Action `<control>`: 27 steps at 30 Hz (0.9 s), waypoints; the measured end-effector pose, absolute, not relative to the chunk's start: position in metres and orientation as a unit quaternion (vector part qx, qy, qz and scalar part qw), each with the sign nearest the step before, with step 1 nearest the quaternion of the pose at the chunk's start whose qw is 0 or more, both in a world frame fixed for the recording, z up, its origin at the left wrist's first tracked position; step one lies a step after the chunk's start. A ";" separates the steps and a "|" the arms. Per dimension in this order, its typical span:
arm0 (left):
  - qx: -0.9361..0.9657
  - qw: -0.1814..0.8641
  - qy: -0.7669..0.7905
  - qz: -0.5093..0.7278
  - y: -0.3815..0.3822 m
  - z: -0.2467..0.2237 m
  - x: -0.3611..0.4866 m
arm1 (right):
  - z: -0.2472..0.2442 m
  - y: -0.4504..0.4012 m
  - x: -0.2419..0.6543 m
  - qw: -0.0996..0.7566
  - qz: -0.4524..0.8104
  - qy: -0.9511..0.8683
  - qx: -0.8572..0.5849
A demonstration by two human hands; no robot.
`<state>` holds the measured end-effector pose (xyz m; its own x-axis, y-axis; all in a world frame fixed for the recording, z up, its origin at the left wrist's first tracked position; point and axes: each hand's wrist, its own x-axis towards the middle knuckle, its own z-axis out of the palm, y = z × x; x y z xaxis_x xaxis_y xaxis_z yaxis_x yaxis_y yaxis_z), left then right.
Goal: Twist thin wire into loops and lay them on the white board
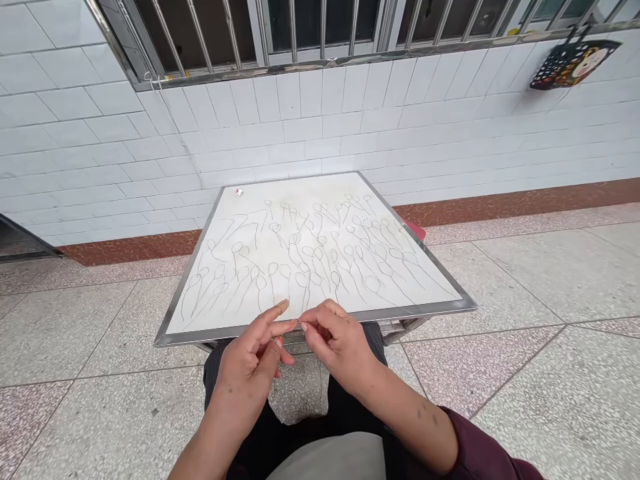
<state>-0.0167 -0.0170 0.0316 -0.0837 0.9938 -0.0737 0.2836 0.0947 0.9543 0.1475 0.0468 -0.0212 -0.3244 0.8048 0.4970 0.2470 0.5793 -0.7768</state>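
My left hand (pixel 250 363) and my right hand (pixel 340 343) meet just in front of the table's near edge. A thin dark strand, wire or thread, runs between their fingertips; most of it is hidden or too fine to follow. The right thumb and forefinger pinch it tightly. On the left, the thumb bends in toward the fingers at the strand, while the forefinger, its tip covered in tan, sticks out. Past my hands, many looped dark strands (pixel 310 252) with loose tails lie spread across the white tabletop (pixel 430 283).
A metal rim (pixel 320 319) borders the table. One small white-and-red item (pixel 239 193) sits at its far left corner. Behind stands a white tiled wall (pixel 300 130) with barred windows, and a patterned bag (pixel 575 63) hangs at right. My legs are under the near edge.
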 end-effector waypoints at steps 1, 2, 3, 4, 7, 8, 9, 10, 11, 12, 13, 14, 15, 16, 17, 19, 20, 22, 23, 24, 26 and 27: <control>0.528 0.425 0.606 0.416 -0.017 0.031 -0.015 | -0.022 0.047 0.148 0.467 0.298 -0.755 -0.352; 0.531 0.425 0.606 0.412 -0.018 0.030 -0.014 | -0.022 0.047 0.149 0.468 0.295 -0.754 -0.355; 0.536 0.424 0.606 0.407 -0.018 0.030 -0.013 | -0.022 0.047 0.150 0.470 0.289 -0.753 -0.358; 0.541 0.421 0.607 0.401 -0.017 0.030 -0.012 | -0.023 0.046 0.152 0.472 0.283 -0.753 -0.361; 0.554 0.415 0.611 0.384 -0.014 0.030 -0.008 | -0.023 0.044 0.159 0.474 0.269 -0.753 -0.369; 0.556 0.416 0.611 0.381 -0.013 0.031 -0.007 | -0.023 0.043 0.161 0.473 0.269 -0.752 -0.372; 0.557 0.419 0.609 0.378 -0.012 0.031 -0.006 | -0.023 0.042 0.163 0.473 0.271 -0.751 -0.374; 0.559 0.425 0.605 0.375 -0.011 0.031 -0.005 | -0.023 0.042 0.165 0.472 0.272 -0.749 -0.378; 0.562 0.430 0.601 0.371 -0.010 0.031 -0.004 | -0.023 0.041 0.166 0.473 0.270 -0.746 -0.382; 0.567 0.433 0.597 0.367 -0.009 0.030 -0.004 | -0.023 0.040 0.168 0.475 0.268 -0.744 -0.387; 0.574 0.433 0.594 0.361 -0.008 0.030 -0.004 | -0.023 0.040 0.168 0.476 0.264 -0.741 -0.393; 0.582 0.430 0.592 0.357 -0.007 0.030 -0.005 | -0.023 0.040 0.169 0.477 0.262 -0.739 -0.396; 0.589 0.425 0.590 0.352 -0.007 0.029 -0.006 | -0.024 0.040 0.169 0.477 0.263 -0.739 -0.397; 0.595 0.420 0.589 0.349 -0.007 0.030 -0.007 | -0.024 0.040 0.169 0.476 0.267 -0.739 -0.395; 0.598 0.416 0.590 0.348 -0.007 0.030 -0.008 | -0.025 0.040 0.169 0.473 0.273 -0.741 -0.391; 0.597 0.411 0.593 0.351 -0.007 0.031 -0.010 | -0.026 0.040 0.170 0.465 0.281 -0.748 -0.381; 0.595 0.412 0.593 0.353 -0.007 0.031 -0.010 | -0.026 0.040 0.170 0.462 0.282 -0.752 -0.376; 0.586 0.409 0.596 0.366 -0.008 0.032 -0.009 | -0.027 0.040 0.169 0.460 0.278 -0.759 -0.368; 0.581 0.408 0.597 0.374 -0.008 0.032 -0.009 | -0.027 0.040 0.169 0.459 0.277 -0.761 -0.365; 0.575 0.405 0.600 0.382 -0.009 0.031 -0.007 | -0.026 0.040 0.168 0.459 0.277 -0.762 -0.363; 0.563 0.394 0.609 0.396 -0.009 0.030 -0.005 | -0.025 0.039 0.167 0.457 0.282 -0.759 -0.368; 0.561 0.391 0.611 0.399 -0.009 0.030 -0.005 | -0.024 0.039 0.166 0.455 0.286 -0.756 -0.373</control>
